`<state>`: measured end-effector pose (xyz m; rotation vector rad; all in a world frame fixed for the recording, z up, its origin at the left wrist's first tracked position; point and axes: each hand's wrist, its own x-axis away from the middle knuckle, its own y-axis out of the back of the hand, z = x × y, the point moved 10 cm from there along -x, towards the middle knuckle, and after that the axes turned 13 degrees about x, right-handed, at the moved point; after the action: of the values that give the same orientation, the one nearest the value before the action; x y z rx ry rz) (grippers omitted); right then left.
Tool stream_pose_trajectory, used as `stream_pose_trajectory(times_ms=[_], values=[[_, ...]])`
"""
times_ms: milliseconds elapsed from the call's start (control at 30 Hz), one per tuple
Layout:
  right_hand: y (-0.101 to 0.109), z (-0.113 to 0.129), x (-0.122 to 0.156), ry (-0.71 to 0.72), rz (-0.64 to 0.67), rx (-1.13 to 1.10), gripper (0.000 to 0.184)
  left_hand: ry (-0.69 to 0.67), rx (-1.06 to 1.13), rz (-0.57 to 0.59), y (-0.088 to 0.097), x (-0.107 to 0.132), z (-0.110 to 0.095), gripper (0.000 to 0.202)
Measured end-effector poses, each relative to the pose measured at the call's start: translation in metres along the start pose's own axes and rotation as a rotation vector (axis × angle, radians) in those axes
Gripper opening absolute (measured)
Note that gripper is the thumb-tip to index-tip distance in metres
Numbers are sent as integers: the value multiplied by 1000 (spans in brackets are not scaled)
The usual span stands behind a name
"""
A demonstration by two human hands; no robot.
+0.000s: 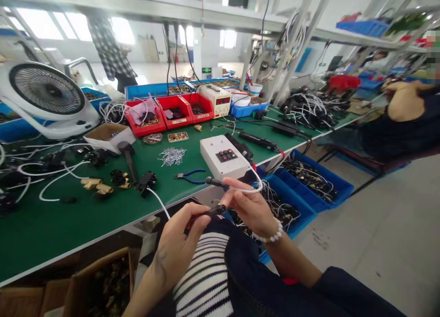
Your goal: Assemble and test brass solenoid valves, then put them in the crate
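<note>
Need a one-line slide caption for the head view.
Left hand holding a black connector, right hand a white cable with a black plug, beside a green workbench.

One view: head-worn cam, looking forward and down over the wearer's striped top [206,276]. Left hand [178,237] and right hand [254,211] sit close, low centre. Wide framing; table [85,230] edge slants up rightward, windows [37,28] far back, floor [371,243] right.
</note>
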<state>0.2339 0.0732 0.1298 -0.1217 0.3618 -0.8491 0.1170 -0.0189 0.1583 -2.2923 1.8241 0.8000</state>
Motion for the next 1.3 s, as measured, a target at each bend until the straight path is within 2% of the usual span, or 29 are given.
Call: stream_pose_trajectory(times_ms=[67,167,300,433,600,767,900,1067,1300], values=[[9,16,2,110,-75,79,32,-106,-89,-52,9,1,-15,10],[16,34,7,175,-151,156,26,-197,-161,-89,14,3,-28,9],[12,53,12,247,-136,176,21,-259,-178,-127,17,5,-34,6],[10,64,16,304,-135,180,19,-340,-120,-159,19,8,-38,16],[17,61,17,275,-222,200,18,-439,-134,-158,20,12,-50,24],[21,56,17,243,-267,215,20,-544,-248,-167,19,16,-63,25],[20,54,17,230,-259,200,20,-618,-329,-154,15,20,-70,23],[19,51,17,212,-251,208,23,-644,-358,-136,11,22,-71,21],[14,54,18,256,-203,246,22,-664,-378,-112,9,23,-72,21]])
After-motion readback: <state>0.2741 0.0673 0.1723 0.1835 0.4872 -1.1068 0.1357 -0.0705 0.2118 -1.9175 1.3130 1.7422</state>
